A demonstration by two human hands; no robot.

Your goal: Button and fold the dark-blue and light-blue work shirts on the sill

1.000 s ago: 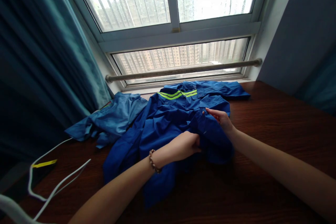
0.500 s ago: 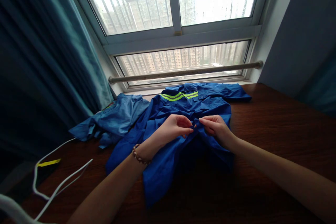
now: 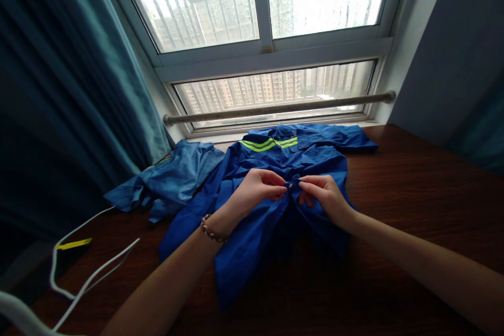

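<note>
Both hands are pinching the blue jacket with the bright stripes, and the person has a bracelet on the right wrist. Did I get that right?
Not quite: the bracelet is on the left wrist, as the head view shows. The rest is right: the left hand and right hand are both pinching the blue jacket with the bright stripes.

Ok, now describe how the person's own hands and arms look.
The left hand has a bracelet at its wrist, dark brown and paler, twisted or beaded-looking. The right hand has none. Both are ungloved, and no sleeves show.
</note>
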